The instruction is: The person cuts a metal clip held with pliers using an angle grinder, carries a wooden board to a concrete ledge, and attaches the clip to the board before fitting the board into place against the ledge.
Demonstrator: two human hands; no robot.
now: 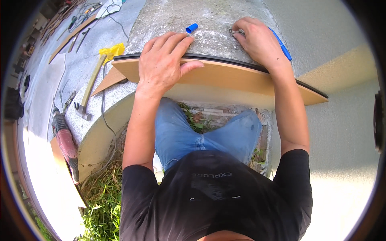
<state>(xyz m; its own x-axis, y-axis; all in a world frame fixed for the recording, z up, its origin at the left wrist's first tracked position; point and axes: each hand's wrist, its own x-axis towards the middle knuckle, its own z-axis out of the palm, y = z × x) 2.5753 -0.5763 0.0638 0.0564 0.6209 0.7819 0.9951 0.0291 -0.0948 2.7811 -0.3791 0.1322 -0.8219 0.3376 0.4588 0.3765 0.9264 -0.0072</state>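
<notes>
A long wood-coloured board (pixel 233 76) with a black strip along its far edge stands tilted across the front of a rough concrete ledge (pixel 217 20). My left hand (pixel 163 60) grips that edge, its fingers over the far side and its thumb on the near face. Beyond the board, my right hand (pixel 257 40) is closed in a pinch around a small dark metal piece (pixel 236 31), too small to name. A blue cap (pixel 192 28) lies on the ledge between my hands. Just right of my right hand lies a blue marker (pixel 280 44), partly hidden by it.
To the left are a hammer (pixel 85 100), a yellow plastic bag (pixel 112 52) and a red-and-black power tool (pixel 66 140) with a cord. Offcuts and tools lie farther off at the upper left. A grey wall (pixel 333 52) rises at right; grass (pixel 104 205) grows at lower left.
</notes>
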